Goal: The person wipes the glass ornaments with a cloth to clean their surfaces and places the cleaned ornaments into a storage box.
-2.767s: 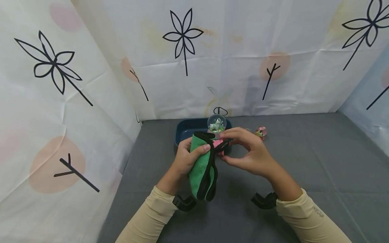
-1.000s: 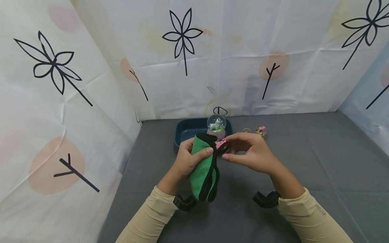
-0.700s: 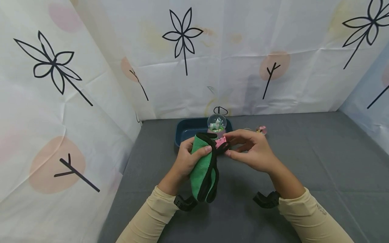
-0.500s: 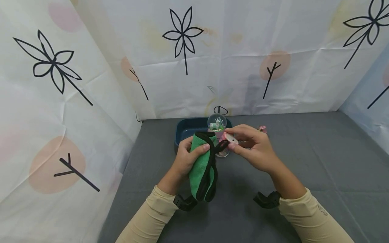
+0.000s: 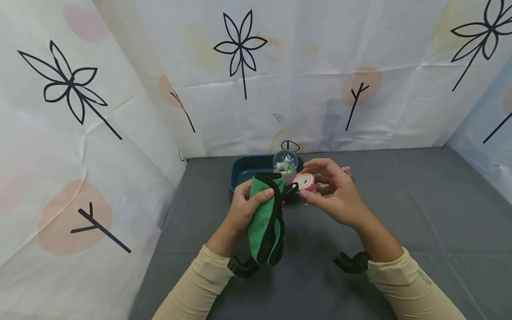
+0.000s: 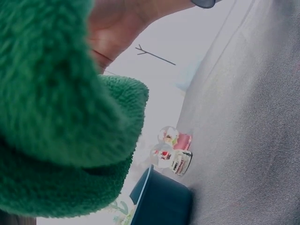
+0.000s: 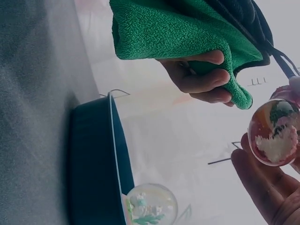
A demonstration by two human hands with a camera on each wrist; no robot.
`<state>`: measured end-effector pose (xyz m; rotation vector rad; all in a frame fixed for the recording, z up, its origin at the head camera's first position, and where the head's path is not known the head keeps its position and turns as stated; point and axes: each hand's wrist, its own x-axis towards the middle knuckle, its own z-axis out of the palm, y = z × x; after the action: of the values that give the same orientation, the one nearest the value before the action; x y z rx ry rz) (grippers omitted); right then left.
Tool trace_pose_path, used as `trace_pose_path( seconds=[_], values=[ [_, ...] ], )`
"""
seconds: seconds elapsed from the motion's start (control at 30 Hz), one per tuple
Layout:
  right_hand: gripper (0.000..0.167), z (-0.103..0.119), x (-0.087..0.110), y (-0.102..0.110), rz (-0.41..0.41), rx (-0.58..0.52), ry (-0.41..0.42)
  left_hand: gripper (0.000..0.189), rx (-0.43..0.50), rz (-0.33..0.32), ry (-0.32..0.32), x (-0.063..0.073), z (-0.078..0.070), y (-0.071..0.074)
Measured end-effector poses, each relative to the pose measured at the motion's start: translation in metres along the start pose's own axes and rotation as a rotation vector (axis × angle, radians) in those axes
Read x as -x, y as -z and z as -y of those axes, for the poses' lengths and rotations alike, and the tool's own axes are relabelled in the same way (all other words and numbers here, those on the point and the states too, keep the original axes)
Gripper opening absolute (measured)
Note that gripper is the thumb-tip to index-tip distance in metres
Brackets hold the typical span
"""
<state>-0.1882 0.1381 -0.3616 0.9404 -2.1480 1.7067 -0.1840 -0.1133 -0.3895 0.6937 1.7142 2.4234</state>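
Our left hand (image 5: pixel 244 205) grips a folded green cloth (image 5: pixel 261 222); our right hand (image 5: pixel 335 192) pinches a small pink-based snow globe (image 5: pixel 305 182) just beside it, apparently tipped base-up, near the blue tray (image 5: pixel 249 169).

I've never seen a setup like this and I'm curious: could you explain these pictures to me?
There is no robot here, just a person's two bare hands. The wide picture comes from a camera worn on the head; the other two come from cameras on each wrist, so they look tilted. The left hand grips a green cloth. The right hand holds a small snow globe, its pale underside facing the head camera. On the grey table is a blue tray with a larger snow globe in it. The left wrist picture also shows a pink-based snow globe and a white-based snow globe on the table.
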Motion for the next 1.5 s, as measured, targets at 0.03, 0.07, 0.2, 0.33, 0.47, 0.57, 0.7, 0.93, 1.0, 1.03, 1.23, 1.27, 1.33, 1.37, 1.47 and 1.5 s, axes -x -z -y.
trace_pose_path(
  seconds=[0.03,0.07,0.2,0.33,0.47,0.57,0.7,0.93,1.0,1.03,1.23,1.27,1.33,1.37,1.47,1.5],
  values=[
    [0.06,0.0004,0.0001,-0.0001,-0.007,0.021,0.0,0.039,0.002,0.001,0.001,0.0,0.0002,0.0001],
    [0.06,0.0004,0.0003,0.0,-0.01,0.029,0.0,0.039,0.004,0.002,0.002,0.0,0.0003,0.0002],
    [0.059,0.0008,0.0002,0.0002,-0.022,0.052,0.016,0.043,0.011,0.005,0.01,0.0005,-0.0001,-0.0004],
    [0.051,0.0008,0.0003,0.0006,-0.02,0.058,0.038,0.045,0.013,0.003,0.016,0.001,-0.0002,-0.0009],
    [0.049,0.0,0.0005,0.0009,0.002,0.049,0.072,0.047,0.01,-0.001,0.018,0.0015,0.0001,-0.0011],
    [0.05,-0.0014,-0.0001,0.0006,0.027,0.032,0.1,0.047,0.006,-0.002,0.019,0.0015,0.0002,-0.0012],
    [0.051,-0.002,-0.0014,-0.0007,0.055,0.009,0.132,0.044,-0.002,-0.004,0.021,0.0012,0.0004,-0.0012],
    [0.05,-0.003,0.0,-0.0038,0.096,-0.021,0.162,0.036,-0.017,-0.001,0.023,0.0003,0.002,-0.0014],
    [0.05,-0.0033,0.0005,-0.0047,0.104,-0.021,0.156,0.033,-0.018,0.001,0.023,0.0003,0.0027,-0.0016],
    [0.05,-0.0036,0.0008,-0.005,0.109,-0.017,0.155,0.033,-0.017,0.004,0.023,0.0003,0.0032,-0.0018],
    [0.048,-0.0058,0.0016,-0.0066,0.13,-0.002,0.138,0.03,-0.029,0.004,0.015,0.0001,0.0059,-0.0017],
    [0.047,-0.0059,0.0016,-0.0067,0.132,-0.001,0.131,0.03,-0.033,0.001,0.015,0.0,0.0061,-0.0016],
    [0.046,-0.0061,0.0016,-0.0067,0.136,0.001,0.123,0.03,-0.042,-0.006,0.015,-0.0001,0.0067,-0.0015],
    [0.046,-0.0059,0.0015,-0.0068,0.136,0.001,0.117,0.031,-0.04,-0.006,0.017,-0.0002,0.0067,-0.0015],
    [0.047,-0.0061,0.0011,-0.0071,0.124,-0.002,0.114,0.031,-0.031,-0.002,0.028,-0.0006,0.0066,-0.0018],
    [0.048,-0.0061,0.0009,-0.0073,0.12,-0.005,0.115,0.031,-0.031,-0.001,0.031,-0.0007,0.0065,-0.0019]
  ],
)
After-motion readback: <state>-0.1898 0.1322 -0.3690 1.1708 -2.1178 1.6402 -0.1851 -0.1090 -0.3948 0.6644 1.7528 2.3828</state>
